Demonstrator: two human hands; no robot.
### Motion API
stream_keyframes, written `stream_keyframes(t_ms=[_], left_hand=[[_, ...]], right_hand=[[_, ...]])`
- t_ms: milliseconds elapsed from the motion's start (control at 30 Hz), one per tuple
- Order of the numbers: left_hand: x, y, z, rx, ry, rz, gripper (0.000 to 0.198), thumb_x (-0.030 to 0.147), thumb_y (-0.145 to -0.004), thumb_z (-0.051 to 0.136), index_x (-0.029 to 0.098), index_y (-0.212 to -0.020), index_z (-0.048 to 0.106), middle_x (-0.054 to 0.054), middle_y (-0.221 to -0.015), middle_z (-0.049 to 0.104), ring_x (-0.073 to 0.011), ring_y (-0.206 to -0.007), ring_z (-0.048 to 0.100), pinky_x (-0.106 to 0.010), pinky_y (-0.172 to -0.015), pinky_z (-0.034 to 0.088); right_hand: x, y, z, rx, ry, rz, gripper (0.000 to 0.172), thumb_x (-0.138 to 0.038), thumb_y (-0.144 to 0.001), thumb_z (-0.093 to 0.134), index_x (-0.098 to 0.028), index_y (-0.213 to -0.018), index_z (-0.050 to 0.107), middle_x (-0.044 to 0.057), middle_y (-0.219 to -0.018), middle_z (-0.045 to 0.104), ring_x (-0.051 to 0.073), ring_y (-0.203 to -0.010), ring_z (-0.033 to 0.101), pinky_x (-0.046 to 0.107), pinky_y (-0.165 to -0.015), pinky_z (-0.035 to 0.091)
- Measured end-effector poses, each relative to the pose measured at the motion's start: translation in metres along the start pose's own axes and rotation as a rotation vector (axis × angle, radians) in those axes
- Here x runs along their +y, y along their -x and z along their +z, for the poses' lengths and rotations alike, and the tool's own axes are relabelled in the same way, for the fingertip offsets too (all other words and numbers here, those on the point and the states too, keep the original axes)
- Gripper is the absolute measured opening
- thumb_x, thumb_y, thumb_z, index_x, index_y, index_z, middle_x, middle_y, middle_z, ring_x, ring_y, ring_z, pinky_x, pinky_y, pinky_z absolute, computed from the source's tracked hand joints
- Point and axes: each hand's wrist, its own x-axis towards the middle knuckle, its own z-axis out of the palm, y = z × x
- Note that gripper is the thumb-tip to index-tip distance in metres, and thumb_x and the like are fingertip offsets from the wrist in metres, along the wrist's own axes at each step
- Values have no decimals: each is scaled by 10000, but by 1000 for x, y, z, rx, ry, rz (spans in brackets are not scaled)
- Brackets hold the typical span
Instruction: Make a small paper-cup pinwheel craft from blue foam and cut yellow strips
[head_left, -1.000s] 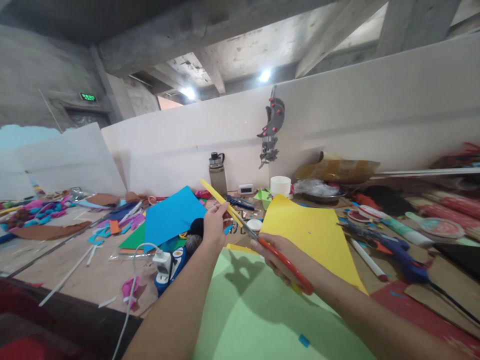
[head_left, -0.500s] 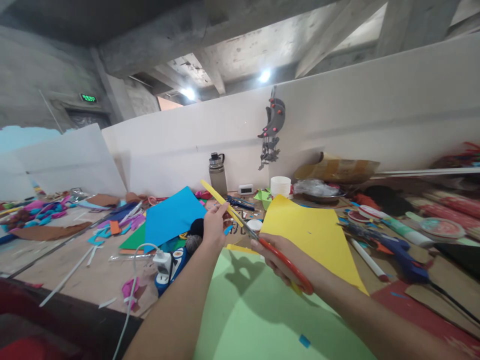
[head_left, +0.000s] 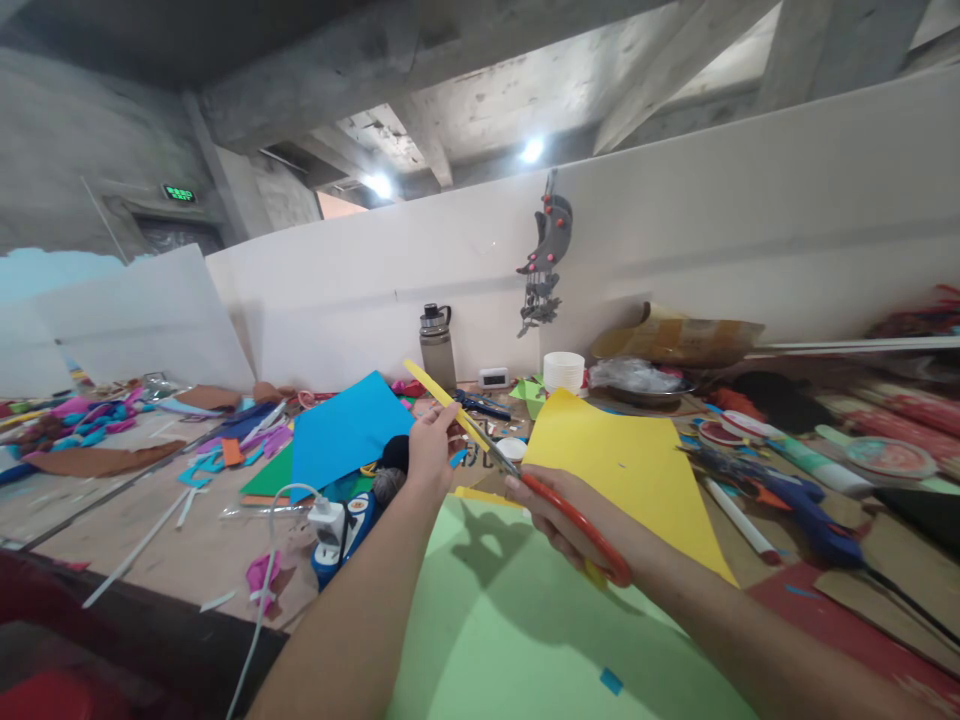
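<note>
My left hand (head_left: 433, 445) pinches a narrow strip of yellow paper (head_left: 427, 384), which slants up to the left above the table. In my right hand (head_left: 559, 510) is a pair of scissors (head_left: 577, 525) with red-orange handles, its blades at the lower end of the strip. Whether the blades are parted is hard to make out. Beneath both hands lies a light green sheet (head_left: 480, 640) with a small blue paper scrap (head_left: 611, 681) on it. A large yellow sheet (head_left: 615, 450) lies just beyond my right hand.
Blue sheet (head_left: 352, 430) and a power strip (head_left: 341, 535) with a white cable lie left. A bottle (head_left: 436, 350) and white cups (head_left: 563, 372) stand at the back. On the right are a glue gun (head_left: 802, 510) and a white tube (head_left: 742, 522).
Both hands, the strip and the scissors hold nearly the same pose. The whole view has shifted very slightly.
</note>
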Motion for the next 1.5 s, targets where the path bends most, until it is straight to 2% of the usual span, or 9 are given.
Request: stream_keyframes(t_ms=[567,1133,1500], left_hand=[[2,1,2,-2,5,-10,240,305,-606,741,148,-707,592,1,-635,616,-63,-505,543,-158,-418,340],[-1,-1,-1,-18,13,-13,288,328,-574,767,145,-695,580,2,-618,605,-62,-494,536,-159,-419,338],[0,0,0,-24,12,-6,270,318,-587,756,143,-699,583,-1,-622,607,-63,-496,538,-156,-410,332]], right_hand=[[0,1,0,2,-13,15,400,-581,-733,569,-223,-766,392,-101,-511,387,48,-331,331,169,-281,306],[4,-1,1,12,6,-27,379,-569,-755,550,-216,-761,411,-97,-510,385,47,-325,316,173,-279,317],[1,2,2,39,8,11,373,-566,-752,551,-220,-748,411,-96,-488,360,54,-329,316,174,-273,294]])
